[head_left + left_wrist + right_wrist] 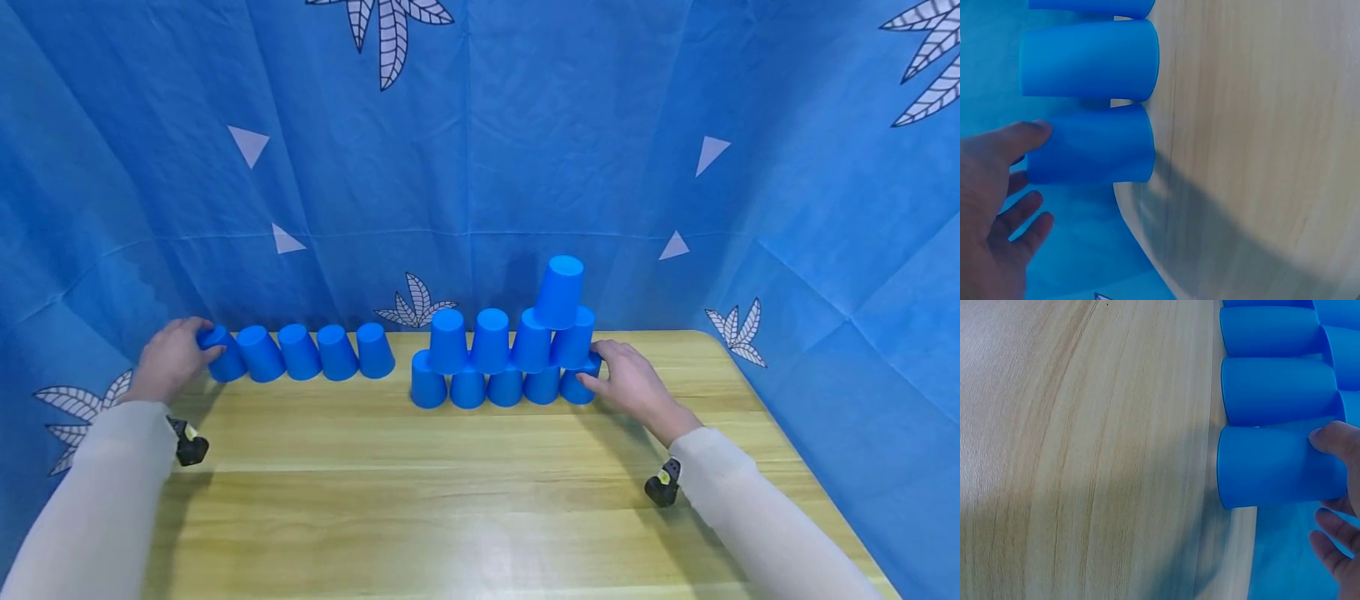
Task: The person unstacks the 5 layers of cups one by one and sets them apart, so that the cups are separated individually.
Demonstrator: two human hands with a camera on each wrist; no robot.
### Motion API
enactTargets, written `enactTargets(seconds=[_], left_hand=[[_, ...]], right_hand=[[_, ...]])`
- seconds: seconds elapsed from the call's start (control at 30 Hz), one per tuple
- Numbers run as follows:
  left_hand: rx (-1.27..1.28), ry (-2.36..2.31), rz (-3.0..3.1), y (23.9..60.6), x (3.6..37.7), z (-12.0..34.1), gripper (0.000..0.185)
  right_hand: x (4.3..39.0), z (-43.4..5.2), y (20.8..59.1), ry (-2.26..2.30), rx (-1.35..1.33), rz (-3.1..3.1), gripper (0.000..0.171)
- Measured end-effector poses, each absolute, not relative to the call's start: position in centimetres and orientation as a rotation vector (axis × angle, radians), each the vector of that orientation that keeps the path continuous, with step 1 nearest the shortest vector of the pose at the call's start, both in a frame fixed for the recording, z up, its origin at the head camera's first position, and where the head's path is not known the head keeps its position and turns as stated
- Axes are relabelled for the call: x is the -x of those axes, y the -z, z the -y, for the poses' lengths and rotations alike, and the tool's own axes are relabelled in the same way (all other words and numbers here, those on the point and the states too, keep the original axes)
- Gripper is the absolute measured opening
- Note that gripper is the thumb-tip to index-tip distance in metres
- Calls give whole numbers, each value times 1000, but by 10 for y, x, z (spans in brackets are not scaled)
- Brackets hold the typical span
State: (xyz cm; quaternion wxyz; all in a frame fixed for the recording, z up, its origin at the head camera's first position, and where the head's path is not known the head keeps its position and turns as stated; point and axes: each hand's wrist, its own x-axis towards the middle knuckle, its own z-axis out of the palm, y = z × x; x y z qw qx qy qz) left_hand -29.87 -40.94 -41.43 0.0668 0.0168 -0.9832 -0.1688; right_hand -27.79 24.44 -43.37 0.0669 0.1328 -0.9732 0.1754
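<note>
At the left end of a row of several upside-down blue cups, my left hand (167, 360) pinches the end cup (227, 360) near its raised base, with thumb and forefinger. The left wrist view shows the thumb (1030, 134) on the cup's side and the other fingers loosely spread. My right hand (636, 385) grips the rightmost bottom cup (574, 390) of a stacked wall. In the right wrist view its thumb (1332, 439) lies near that cup's narrow end. A single cup (559, 293) tops the wall's second tier, at its right end.
The cups stand toward the back edge of a light wooden table (420, 500). A gap lies between the row's right end cup (376, 353) and the wall's left bottom cup (427, 383). Blue patterned cloth (480, 150) hangs behind and at the sides.
</note>
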Motion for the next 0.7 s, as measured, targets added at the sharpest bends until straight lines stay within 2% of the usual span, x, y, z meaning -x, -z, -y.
enactTargets(seconds=[0.27,0.7], left_hand=[[-129,532,3060,406,298,409,65],[28,538,3072,391,295,404,69]], right_hand=[[279,-245,435,-526,-402,2932,58],[279,-244,434,-539,-410,2931,56]])
